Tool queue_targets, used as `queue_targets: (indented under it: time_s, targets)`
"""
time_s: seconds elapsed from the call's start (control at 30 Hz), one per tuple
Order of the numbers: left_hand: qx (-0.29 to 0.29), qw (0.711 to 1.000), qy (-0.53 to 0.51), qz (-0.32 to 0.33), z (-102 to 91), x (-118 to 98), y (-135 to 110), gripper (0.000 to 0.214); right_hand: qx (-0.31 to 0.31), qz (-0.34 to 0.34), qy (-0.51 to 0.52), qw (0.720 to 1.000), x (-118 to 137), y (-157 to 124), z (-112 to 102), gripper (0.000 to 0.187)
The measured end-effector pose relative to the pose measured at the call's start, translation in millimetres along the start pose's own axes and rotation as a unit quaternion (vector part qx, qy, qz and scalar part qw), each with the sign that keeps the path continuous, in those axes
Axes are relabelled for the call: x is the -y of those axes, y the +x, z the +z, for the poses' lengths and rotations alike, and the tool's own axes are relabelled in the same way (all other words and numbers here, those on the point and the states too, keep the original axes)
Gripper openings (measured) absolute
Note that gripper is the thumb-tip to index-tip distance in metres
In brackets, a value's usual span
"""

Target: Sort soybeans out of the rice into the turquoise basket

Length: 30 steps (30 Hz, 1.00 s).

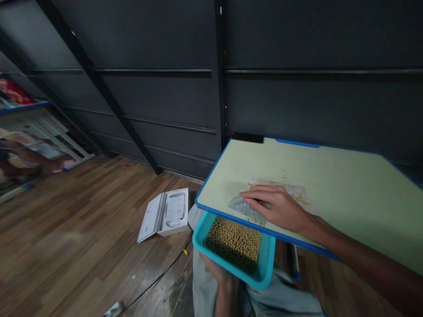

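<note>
My right hand (276,207) lies on the pale green desk top (330,189), fingers pressed on a clear plastic protractor (243,205) near the desk's front edge. A thin scatter of small tan beans (297,191) remains on the desk just behind the hand. Below the edge, my left hand (220,273) holds a turquoise tray (266,268) from underneath. The tray is filled with a heap of tan beans (234,242). Most of the left hand is hidden by the tray.
The desk has a blue rim (211,176) and stands against a dark metal wall. An open white box (165,213) lies on the wooden floor to the left, with a thin cable (158,277) nearby. Shelving with papers (36,136) stands at the far left.
</note>
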<state>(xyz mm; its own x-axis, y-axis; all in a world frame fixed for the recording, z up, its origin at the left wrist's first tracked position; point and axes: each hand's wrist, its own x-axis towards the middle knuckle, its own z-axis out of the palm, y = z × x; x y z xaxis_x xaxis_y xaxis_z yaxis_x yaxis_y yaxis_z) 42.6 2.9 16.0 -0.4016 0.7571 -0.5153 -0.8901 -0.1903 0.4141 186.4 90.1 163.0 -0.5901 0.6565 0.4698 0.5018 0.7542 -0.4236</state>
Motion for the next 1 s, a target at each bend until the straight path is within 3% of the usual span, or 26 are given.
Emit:
queue_targets:
  time_s: [0.23,0.5,0.7,0.83,1.0]
  targets:
    - [-0.018,1.0,-0.01,-0.008,1.2,-1,1,0.044,-0.004,-0.011,0.017,1.0,1,-1,5,0.022]
    - [0.063,0.998,0.007,-0.026,2.0,-4,-2,0.047,-0.001,-0.022,0.009,1.0,-3,-2,6,0.022]
    - [0.008,1.0,0.003,-0.018,-4.1,0,2,0.049,-0.007,-0.012,-0.015,1.0,-5,-1,4,0.022]
    - [0.031,0.999,0.009,-0.023,4.1,-3,-1,0.05,0.002,-0.021,0.016,1.0,-1,-1,5,0.023]
    - [-0.004,1.0,-0.012,-0.026,15.1,-8,-8,0.046,0.01,-0.028,0.015,0.999,0,-2,4,0.024]
